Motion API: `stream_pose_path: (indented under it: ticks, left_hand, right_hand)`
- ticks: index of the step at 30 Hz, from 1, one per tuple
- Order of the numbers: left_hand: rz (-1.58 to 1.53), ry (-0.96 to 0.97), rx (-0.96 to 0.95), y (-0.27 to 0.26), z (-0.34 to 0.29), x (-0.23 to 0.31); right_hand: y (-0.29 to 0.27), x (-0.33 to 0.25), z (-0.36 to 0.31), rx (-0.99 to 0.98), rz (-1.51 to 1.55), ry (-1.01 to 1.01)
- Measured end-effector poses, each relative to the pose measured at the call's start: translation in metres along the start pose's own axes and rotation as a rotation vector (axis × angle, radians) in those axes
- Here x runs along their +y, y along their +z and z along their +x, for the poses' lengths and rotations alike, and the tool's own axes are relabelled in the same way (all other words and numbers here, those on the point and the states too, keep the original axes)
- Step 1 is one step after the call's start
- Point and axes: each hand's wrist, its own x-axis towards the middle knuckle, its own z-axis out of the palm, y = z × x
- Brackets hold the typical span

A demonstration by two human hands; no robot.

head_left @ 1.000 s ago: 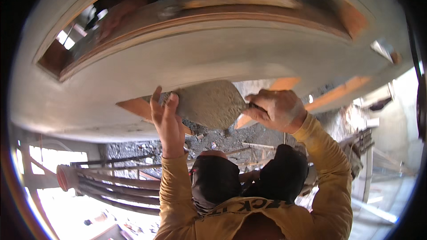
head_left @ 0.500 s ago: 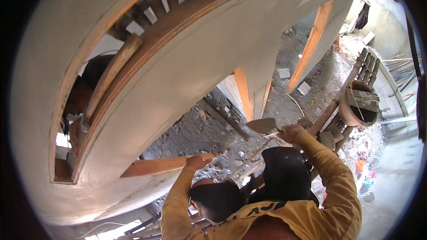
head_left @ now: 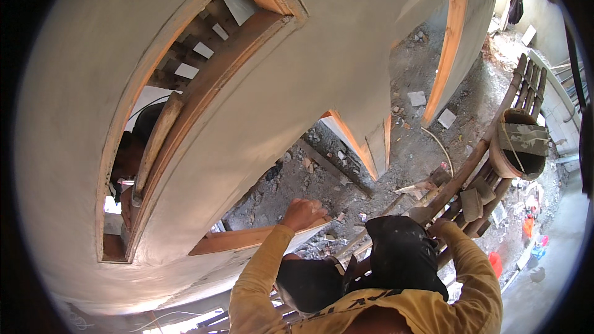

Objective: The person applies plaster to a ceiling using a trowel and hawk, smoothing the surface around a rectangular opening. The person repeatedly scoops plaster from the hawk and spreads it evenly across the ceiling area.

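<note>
Smooth grey wall [head_left: 278,105] borders rubble-strewn ground [head_left: 408,151] in my remote view. Right hand [head_left: 440,229]: fingers clamped on a grey, flat-bladed trowel [head_left: 422,214], its blade just beside the brown round poles [head_left: 467,170]. Left hand [head_left: 305,213]: fingers curled together at an orange wooden board [head_left: 238,241]; I cannot tell whether they grip. Beyond, a round tan bucket [head_left: 503,161] stands by the poles.

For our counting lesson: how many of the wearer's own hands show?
2: the left hand by the orange wooden strip; the right hand, partly hidden, at the trowel.
</note>
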Motion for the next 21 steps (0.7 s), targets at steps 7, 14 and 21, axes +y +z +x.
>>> stream_pose_path:
  ticks: [7,14,21]
  left_hand:
    - [-0.314,-0.356,-0.249,-0.015,0.043,0.025]
    - [-0.945,-0.247,0.308,-0.080,0.122,0.064]
    - [-0.792,-0.173,0.561,-0.161,0.171,0.097]
  right_hand:
    - [-0.022,-0.019,-0.009,0.436,0.258,-0.185]
    - [-0.067,-0.105,-0.055,0.905,0.695,-0.734]
    - [-0.118,-0.141,-0.092,0.912,0.761,-0.888]
